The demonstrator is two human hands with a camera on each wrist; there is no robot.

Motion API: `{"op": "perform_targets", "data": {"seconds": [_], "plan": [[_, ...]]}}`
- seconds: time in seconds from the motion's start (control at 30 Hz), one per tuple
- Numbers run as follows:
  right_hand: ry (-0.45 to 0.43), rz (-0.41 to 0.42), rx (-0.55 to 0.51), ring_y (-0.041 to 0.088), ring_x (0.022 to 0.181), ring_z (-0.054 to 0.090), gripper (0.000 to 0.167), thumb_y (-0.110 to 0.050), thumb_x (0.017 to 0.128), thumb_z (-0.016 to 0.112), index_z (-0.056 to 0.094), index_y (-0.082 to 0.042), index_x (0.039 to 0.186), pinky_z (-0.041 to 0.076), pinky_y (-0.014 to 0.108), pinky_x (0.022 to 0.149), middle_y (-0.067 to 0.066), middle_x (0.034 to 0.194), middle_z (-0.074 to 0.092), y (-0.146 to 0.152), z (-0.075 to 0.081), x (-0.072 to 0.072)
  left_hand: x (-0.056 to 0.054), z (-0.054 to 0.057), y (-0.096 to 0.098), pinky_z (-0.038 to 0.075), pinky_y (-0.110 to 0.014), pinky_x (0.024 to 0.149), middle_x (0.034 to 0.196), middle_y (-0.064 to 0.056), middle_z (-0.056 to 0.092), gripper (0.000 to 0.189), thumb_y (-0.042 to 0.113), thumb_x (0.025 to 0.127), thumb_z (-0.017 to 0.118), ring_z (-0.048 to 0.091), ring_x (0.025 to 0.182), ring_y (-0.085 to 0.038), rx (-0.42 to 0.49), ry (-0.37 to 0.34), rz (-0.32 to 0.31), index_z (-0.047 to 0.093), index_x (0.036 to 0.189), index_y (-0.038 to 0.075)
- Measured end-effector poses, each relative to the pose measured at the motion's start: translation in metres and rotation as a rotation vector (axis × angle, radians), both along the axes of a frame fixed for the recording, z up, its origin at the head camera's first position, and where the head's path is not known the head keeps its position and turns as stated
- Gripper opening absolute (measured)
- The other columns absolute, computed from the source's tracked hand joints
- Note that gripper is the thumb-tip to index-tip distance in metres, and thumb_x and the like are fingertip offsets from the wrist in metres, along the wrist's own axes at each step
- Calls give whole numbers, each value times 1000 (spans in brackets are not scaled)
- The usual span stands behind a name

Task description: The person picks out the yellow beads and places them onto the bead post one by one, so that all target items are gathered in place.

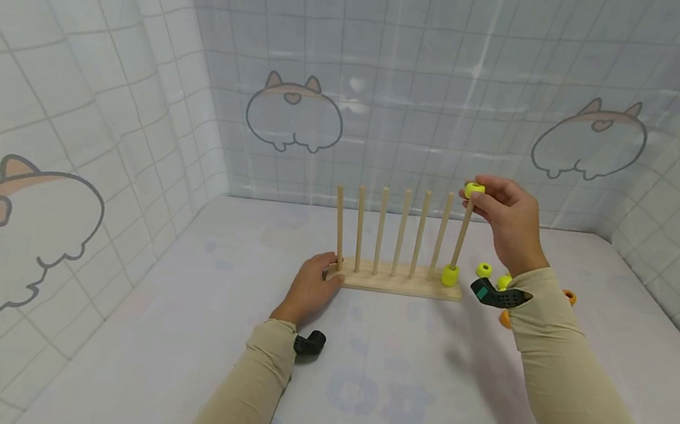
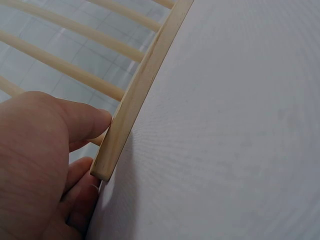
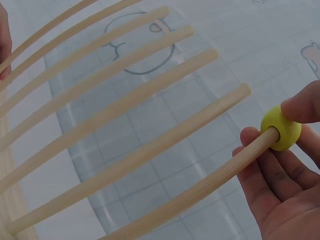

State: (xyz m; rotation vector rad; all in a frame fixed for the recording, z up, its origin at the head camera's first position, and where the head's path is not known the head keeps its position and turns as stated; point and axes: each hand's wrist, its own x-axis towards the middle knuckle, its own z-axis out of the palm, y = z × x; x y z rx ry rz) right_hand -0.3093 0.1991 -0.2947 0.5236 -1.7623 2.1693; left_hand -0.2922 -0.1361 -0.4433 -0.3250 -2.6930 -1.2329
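Observation:
A wooden rack with several upright pegs (image 1: pixel 394 288) stands on the table. My left hand (image 1: pixel 310 286) grips the left end of its base, thumb on the front edge and fingers behind, as the left wrist view shows. At the far right peg (image 1: pixel 461 237), my right hand (image 1: pixel 514 219) pinches a yellow bead (image 3: pixel 281 129) between thumb and fingers. The peg's tip sits in the bead's hole in the right wrist view. Another yellow bead (image 1: pixel 449 276) rests at the bottom of that same peg. The other pegs carry no beads.
Loose yellow beads (image 1: pixel 484 269) and orange beads (image 1: pixel 569 297) lie on the table right of the rack, partly hidden by my right forearm. A tiled-pattern sheet (image 1: pixel 421 73) with cartoon animals hangs behind and along both sides of the pale tabletop (image 1: pixel 387 345).

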Motion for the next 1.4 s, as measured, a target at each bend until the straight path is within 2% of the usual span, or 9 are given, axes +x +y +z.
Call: {"op": "perform_targets", "data": {"seconds": [0.27,0.57,0.73,0.87,1.07,1.4], "plan": [[-16,-37,64,20,104,69,28,-5,94,69,64,1,121,54,25,92,17,115,65,1,1,1,1,1,0,34,-48,114,147,-18,50,43,17,95,65,41,139,-36,5,-10,5,61,135,1],[-31,-54,85,21,107,68,28,-7,95,69,64,1,121,54,25,92,19,118,64,1,2,2,3,3,0,34,-47,115,147,-17,50,46,17,95,65,41,139,-35,14,-21,8,59,137,1],[-34,-86,117,20,106,66,31,-10,95,70,63,4,122,54,23,91,14,117,65,2,2,2,4,4,0,33,-46,115,147,-17,50,46,17,95,65,41,139,-34,11,-21,7,59,138,1],[-34,-104,119,20,105,63,31,-10,95,70,64,5,121,54,21,88,10,116,66,3,2,3,5,5,0,33,-46,115,147,-16,50,45,18,95,65,41,139,-34,0,-24,11,60,137,1],[-34,-99,102,23,109,63,28,-10,95,69,65,6,118,54,23,89,15,117,67,3,2,3,4,5,0,34,-46,114,147,-16,50,45,18,95,65,41,139,-34,3,-27,10,60,136,2],[-50,-103,96,22,105,64,31,-12,97,68,63,7,120,56,24,87,12,114,66,11,-11,7,0,2,-1,34,-47,114,146,-17,51,43,16,94,65,42,138,-35,5,-8,-3,62,134,2]]}}
